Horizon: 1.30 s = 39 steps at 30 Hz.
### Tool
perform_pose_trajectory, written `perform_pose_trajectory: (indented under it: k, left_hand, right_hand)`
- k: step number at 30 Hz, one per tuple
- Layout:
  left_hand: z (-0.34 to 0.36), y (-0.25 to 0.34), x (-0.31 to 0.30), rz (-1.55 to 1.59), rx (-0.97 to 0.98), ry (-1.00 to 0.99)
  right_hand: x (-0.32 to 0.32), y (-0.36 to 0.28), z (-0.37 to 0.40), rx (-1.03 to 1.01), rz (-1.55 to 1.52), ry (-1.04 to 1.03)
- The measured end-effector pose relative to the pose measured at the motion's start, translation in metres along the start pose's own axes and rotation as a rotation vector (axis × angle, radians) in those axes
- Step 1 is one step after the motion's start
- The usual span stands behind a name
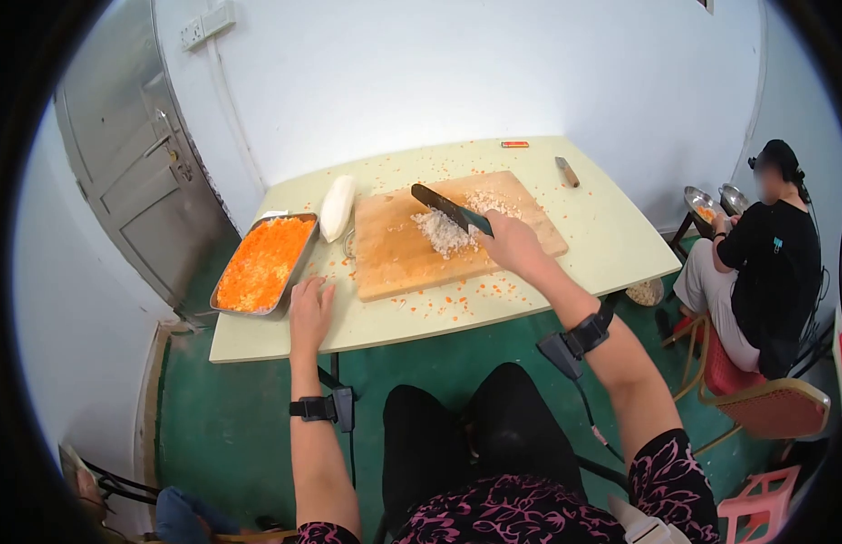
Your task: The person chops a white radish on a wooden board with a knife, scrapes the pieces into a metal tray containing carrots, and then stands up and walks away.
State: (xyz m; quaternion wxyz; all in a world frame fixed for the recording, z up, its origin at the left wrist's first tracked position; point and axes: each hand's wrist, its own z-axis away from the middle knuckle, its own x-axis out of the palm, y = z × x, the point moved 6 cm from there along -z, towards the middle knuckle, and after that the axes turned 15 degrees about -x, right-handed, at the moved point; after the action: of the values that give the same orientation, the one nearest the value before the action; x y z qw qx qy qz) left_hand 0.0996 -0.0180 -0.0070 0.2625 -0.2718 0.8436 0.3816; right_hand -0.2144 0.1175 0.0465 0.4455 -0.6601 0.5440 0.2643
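Observation:
A dark-bladed knife [444,207] with a green handle is in my right hand [512,243], its blade over the chopped white pieces [446,234] on the wooden cutting board [385,263]. My left hand [310,313] rests on the table edge, fingers apart and holding nothing. Just beyond it stands a metal tray [300,263] filled with finely chopped orange bits [262,263] that look like carrot. A peeled white radish [337,208] lies between the tray and the board. More chopped white pieces lie at the board's upper right.
Orange scraps [457,304] are scattered over the pale table [611,236]. A peeler-like tool [567,172] with a wooden handle and a small red packet [514,144] lie toward the back. At right, a seated person [765,263] works beside metal bowls [702,204]. A grey door [135,154] stands left.

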Motion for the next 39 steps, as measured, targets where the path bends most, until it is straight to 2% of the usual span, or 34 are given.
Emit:
perform_pose_trajectory:
  k: [5,8,10,15,18,19,21,24,30,33,36,39]
  left_hand:
    - [-0.001,0.002,0.001,-0.017,-0.057,-0.061]
    - [-0.001,0.001,0.001,-0.031,-0.034,-0.052]
    - [0.0,-0.001,0.002,-0.036,0.004,-0.023]
    - [-0.002,0.002,0.003,-0.103,-0.04,-0.072]
    - [-0.002,0.0,0.005,-0.089,-0.074,-0.085]
    - [-0.002,-0.001,0.005,-0.084,-0.09,-0.096]
    - [-0.003,-0.001,0.006,-0.099,-0.046,-0.084]
    - [0.0,-0.001,0.007,-0.089,-0.025,-0.072]
    - [-0.001,0.01,0.009,-0.134,0.082,-0.128]
    - [0.0,0.012,0.012,-0.134,0.093,-0.141]
    - [-0.001,0.008,0.012,-0.13,0.084,-0.133]
    - [-0.001,0.005,0.013,-0.135,0.06,-0.138]
  right_hand:
    - [-0.017,-0.011,0.008,-0.066,-0.061,0.221]
    - [0.004,0.002,0.01,-0.14,-0.074,0.158]
    - [-0.005,-0.001,0.01,-0.126,-0.094,0.186]
    - [-0.001,-0.002,0.014,-0.154,-0.13,0.289]
    - [-0.001,0.0,0.013,-0.074,-0.065,0.168]
    - [-0.007,-0.002,0.011,-0.078,-0.077,0.189]
    - [-0.014,-0.002,0.01,-0.077,-0.103,0.217]
    - [-0.002,-0.006,0.013,-0.055,-0.096,0.105]
    - [-0.002,-0.011,0.017,-0.128,-0.123,0.248]
    - [0.001,-0.013,0.018,-0.093,-0.042,0.098]
    - [-0.012,-0.012,0.016,-0.006,-0.112,0.086]
    - [0.001,-0.014,0.022,-0.086,-0.03,0.142]
